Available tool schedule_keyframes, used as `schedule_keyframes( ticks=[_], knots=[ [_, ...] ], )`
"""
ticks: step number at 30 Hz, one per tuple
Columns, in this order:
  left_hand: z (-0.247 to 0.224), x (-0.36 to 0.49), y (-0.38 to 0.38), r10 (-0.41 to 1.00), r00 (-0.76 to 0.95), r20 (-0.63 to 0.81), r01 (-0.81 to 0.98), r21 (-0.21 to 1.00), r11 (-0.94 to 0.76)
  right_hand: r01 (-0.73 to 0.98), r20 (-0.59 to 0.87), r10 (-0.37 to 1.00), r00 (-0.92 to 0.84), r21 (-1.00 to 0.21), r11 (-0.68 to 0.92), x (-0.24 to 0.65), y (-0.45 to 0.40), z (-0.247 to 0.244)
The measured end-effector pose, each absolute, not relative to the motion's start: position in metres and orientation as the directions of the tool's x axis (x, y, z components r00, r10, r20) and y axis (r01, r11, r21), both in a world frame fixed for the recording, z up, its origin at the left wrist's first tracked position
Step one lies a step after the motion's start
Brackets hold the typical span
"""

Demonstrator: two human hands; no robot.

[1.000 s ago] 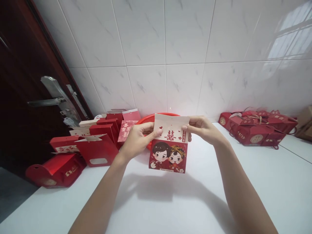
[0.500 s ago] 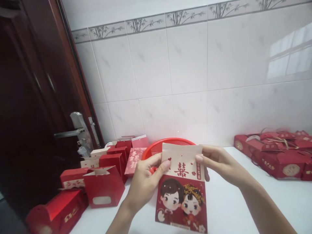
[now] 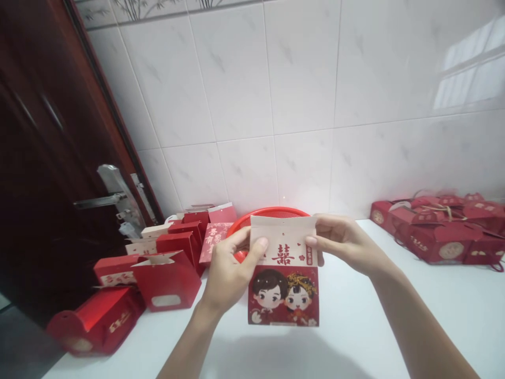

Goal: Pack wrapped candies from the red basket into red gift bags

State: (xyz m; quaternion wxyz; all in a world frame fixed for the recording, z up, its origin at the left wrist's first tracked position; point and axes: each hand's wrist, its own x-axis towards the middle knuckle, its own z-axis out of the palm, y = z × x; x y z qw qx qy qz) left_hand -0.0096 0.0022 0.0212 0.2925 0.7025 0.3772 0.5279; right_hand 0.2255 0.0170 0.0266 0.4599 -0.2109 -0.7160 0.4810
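Observation:
A paper wedding gift box (image 3: 283, 295) is held up in front of me, cream on its upper panel and red below with a printed cartoon couple. It looks flat, creased where the two colours meet. My left hand (image 3: 236, 263) pinches the left edge of the cream panel, thumb on the front. On the right edge my right hand (image 3: 341, 242) grips the same panel between thumb and fingers. Its fingers behind the panel are mostly hidden. Directly behind the box stands a red plastic basket (image 3: 272, 211), largely covered by it and my left hand.
Several red, pink and cream gift boxes (image 3: 168, 279) stand in rows at the left of the white table (image 3: 374, 331). More red boxes (image 3: 445, 231) are grouped at the right. A tiled wall (image 3: 300, 79) closes off the back; a dark door (image 3: 35, 158) with a metal handle is at the left.
My view has tipped downward. The lower red panel of the gift box now looks shorter, its bottom swung away from me. Both hands keep their hold on the cream panel.

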Motion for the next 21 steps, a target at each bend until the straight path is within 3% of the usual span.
schedule_keyframes(
  ticks=[5,11,21],
  knots=[
    [0.020,-0.006,0.000,0.868,0.080,0.490,0.206,0.844,-0.495,-0.135,0.485,0.756,-0.440,-0.868,0.478,0.220,0.019,0.022],
    [0.018,-0.007,0.004,0.874,0.077,0.481,0.215,0.848,-0.485,-0.214,0.484,0.752,-0.447,-0.875,0.435,0.214,0.025,0.019],
    [0.015,-0.004,0.006,0.887,0.086,0.454,0.129,0.878,-0.462,-0.199,0.484,0.757,-0.440,-0.874,0.443,0.213,0.026,0.021]
  ],
)
